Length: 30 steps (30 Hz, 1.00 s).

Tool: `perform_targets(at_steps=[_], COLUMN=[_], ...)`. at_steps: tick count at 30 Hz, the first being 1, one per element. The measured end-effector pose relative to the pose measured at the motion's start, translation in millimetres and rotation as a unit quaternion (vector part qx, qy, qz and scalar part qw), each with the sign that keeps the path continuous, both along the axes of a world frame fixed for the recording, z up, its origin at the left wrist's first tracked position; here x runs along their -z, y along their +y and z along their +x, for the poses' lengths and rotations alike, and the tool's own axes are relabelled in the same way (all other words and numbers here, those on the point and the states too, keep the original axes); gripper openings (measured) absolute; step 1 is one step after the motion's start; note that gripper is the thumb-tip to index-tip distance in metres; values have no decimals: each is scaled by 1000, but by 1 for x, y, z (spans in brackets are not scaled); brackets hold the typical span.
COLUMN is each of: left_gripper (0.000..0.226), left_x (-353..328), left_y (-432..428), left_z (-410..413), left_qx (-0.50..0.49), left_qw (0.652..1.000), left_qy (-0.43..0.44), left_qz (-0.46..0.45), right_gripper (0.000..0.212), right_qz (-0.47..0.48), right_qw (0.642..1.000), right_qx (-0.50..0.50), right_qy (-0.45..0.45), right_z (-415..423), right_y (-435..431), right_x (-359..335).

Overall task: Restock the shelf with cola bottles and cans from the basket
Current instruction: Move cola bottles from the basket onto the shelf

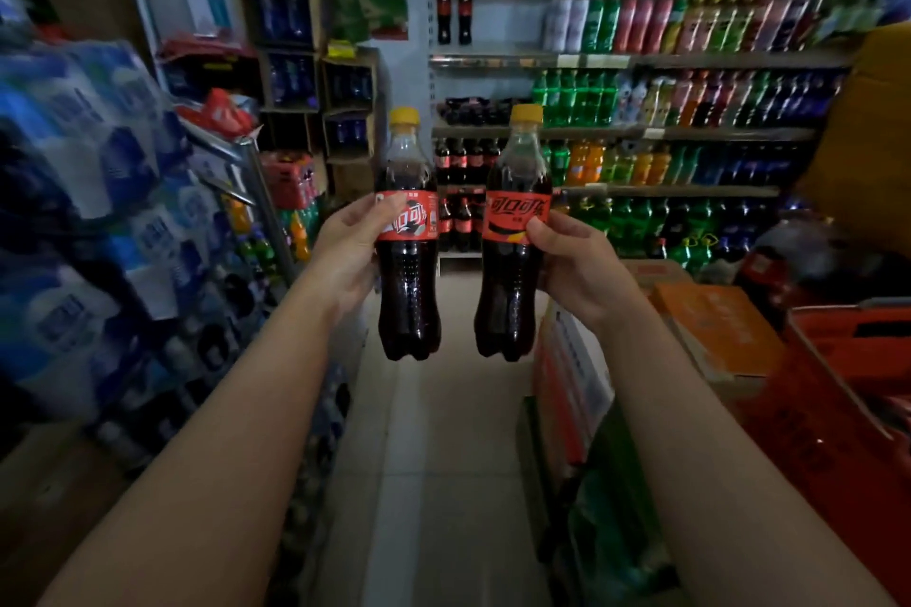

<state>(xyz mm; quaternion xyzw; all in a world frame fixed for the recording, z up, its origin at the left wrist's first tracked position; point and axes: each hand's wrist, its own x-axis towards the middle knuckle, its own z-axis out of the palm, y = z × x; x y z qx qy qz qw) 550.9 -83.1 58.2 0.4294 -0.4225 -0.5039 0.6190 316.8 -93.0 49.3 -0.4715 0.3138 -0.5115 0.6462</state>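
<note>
I hold two cola bottles upright in front of me, each with a yellow cap and a red label. My left hand (347, 244) grips the left cola bottle (408, 291) around its label. My right hand (574, 261) grips the right cola bottle (510, 291) at its label, and this bottle tilts slightly. Straight ahead stands the drinks shelf (616, 133), with rows of cola bottles (461, 158) on its left side. No basket is in view.
Shrink-wrapped water packs (84, 222) are stacked high on the left. Cardboard boxes with dark bottles (291, 44) stand at the back left. Orange and red cartons (715, 335) crowd the right. A narrow tiled aisle (443, 458) runs between them toward the shelf.
</note>
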Motion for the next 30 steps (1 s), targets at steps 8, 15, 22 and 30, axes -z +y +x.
perform_targets(at_steps=[8, 15, 22, 30], left_gripper=[23, 20, 13, 13], left_x=[15, 32, 41, 39], left_y=[-30, -100, -211, -361], left_z=[32, 22, 4, -16], left_qx=[47, 64, 64, 67], left_qw=[999, 998, 998, 998], left_qy=[11, 24, 0, -6], left_qz=[-11, 1, -3, -9], right_gripper=[25, 39, 46, 45], right_qz=[-5, 0, -2, 18], right_qw=[999, 999, 998, 998], right_qx=[22, 44, 44, 37], right_qy=[34, 29, 36, 37], right_z=[31, 27, 6, -9], right_y=[-30, -83, -187, -349], right_x=[11, 23, 36, 39])
